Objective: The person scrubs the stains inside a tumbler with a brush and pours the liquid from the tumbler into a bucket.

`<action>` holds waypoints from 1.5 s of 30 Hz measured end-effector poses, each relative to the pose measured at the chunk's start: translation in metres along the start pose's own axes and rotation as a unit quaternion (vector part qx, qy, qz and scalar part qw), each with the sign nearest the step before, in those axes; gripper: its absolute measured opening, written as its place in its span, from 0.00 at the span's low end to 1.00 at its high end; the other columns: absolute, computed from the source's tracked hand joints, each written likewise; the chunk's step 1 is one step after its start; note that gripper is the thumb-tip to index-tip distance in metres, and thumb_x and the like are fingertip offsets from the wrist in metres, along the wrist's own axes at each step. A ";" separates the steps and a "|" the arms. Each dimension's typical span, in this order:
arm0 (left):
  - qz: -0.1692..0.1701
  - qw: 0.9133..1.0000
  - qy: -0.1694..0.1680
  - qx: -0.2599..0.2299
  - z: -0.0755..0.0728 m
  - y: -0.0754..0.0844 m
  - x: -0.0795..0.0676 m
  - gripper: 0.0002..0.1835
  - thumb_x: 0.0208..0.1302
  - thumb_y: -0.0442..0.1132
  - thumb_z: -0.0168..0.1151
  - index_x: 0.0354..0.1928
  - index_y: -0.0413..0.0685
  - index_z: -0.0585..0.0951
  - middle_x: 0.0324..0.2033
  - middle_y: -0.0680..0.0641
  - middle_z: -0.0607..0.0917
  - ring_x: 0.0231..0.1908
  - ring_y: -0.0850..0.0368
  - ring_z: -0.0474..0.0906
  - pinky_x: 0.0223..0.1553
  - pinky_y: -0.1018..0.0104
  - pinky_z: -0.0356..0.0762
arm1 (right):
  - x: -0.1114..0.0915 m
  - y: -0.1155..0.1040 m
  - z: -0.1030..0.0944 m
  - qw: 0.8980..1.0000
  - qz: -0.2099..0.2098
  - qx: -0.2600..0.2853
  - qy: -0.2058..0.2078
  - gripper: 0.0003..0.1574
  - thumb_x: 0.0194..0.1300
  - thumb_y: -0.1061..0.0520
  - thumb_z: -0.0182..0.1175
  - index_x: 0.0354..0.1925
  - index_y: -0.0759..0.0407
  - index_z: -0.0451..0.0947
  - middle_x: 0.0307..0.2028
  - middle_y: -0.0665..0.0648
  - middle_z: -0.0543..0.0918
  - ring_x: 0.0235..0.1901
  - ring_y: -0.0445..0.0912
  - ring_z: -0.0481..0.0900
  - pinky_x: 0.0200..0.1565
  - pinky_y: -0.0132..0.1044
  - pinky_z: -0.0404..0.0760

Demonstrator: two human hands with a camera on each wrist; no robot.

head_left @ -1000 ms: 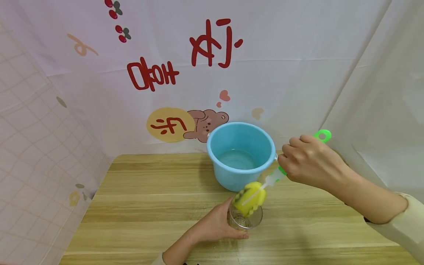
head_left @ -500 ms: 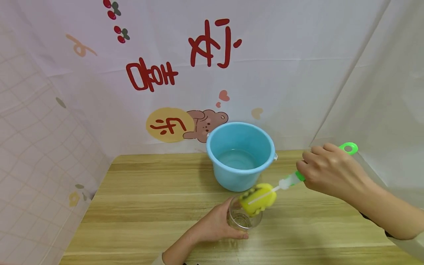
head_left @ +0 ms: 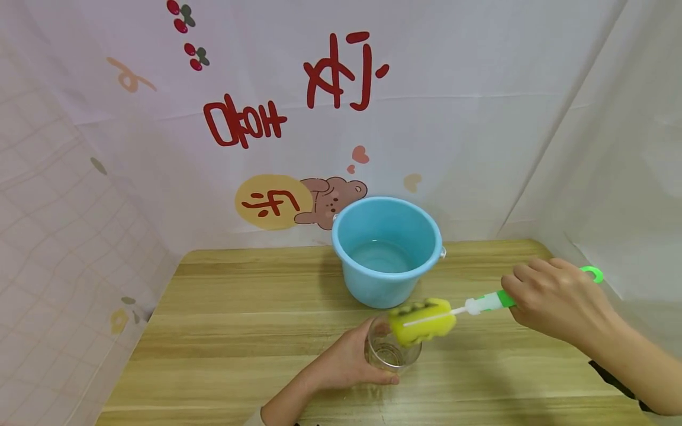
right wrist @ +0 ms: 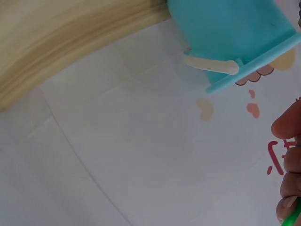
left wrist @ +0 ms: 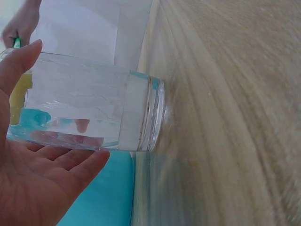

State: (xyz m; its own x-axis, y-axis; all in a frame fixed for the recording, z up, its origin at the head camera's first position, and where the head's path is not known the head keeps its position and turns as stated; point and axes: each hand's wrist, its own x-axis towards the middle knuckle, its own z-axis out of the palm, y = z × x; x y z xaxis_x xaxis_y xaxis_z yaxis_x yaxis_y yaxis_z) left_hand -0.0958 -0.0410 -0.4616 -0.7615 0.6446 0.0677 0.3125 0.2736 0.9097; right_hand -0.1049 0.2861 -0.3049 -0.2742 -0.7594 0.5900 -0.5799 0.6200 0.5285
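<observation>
My left hand (head_left: 348,361) holds a clear drinking glass (head_left: 389,352) upright on the table, thumb on the near side and fingers behind it. In the left wrist view the glass (left wrist: 89,103) lies between thumb and fingers, its thick base on the wood. My right hand (head_left: 562,299) grips the green and white handle of a cup brush (head_left: 482,303), its loop end poking out past the hand. The brush's yellow sponge head (head_left: 423,322), slightly blurred, lies over the glass mouth, tilted low toward the left. In the right wrist view only curled fingers (right wrist: 291,183) and some green handle show.
A light blue bucket (head_left: 386,275) with water in the bottom stands behind the glass, near the back of the wooden table (head_left: 240,307). Its pale handle (right wrist: 211,64) hangs at the side. White printed cloth (head_left: 453,148) hangs behind the table and at both sides.
My right hand has moved right and down, bringing the brush to a flatter angle. The sponge head has shifted right over the glass mouth. The left hand and glass have stayed in place.
</observation>
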 end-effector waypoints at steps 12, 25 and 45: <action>-0.014 1.000 0.002 0.017 0.001 0.000 0.000 0.42 0.42 0.62 0.74 0.60 0.65 0.66 0.54 0.59 0.74 0.57 0.63 0.69 0.58 0.63 0.67 | -0.036 -0.010 0.005 0.998 0.059 0.006 0.003 0.10 0.50 0.61 0.32 0.15 0.54 0.52 0.16 0.45 0.46 0.18 0.38 0.40 0.22 0.27 0.40; -0.022 1.000 -0.002 0.011 -0.001 0.001 0.000 0.42 0.42 0.62 0.74 0.60 0.68 0.65 0.57 0.53 0.75 0.57 0.61 0.69 0.58 0.62 0.67 | -0.055 -0.019 0.017 0.993 0.099 0.004 0.061 0.11 0.50 0.61 0.35 0.14 0.56 0.54 0.15 0.45 0.48 0.17 0.37 0.42 0.19 0.28 0.39; -0.019 1.000 -0.002 -0.005 0.001 0.002 -0.001 0.40 0.42 0.60 0.74 0.59 0.67 0.66 0.58 0.53 0.74 0.58 0.60 0.69 0.58 0.63 0.67 | -0.081 -0.025 0.017 0.988 0.138 -0.007 0.064 0.13 0.52 0.58 0.36 0.14 0.53 0.54 0.14 0.43 0.49 0.17 0.36 0.41 0.18 0.29 0.38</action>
State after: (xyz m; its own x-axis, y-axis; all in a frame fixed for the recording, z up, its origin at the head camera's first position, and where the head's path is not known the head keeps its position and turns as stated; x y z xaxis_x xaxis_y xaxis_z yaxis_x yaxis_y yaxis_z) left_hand -0.0942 -0.0402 -0.4604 -0.7706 0.6365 0.0307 0.2769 0.2911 0.9157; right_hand -0.0816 0.3288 -0.3766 -0.3210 -0.5310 0.7842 -0.4861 0.8030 0.3448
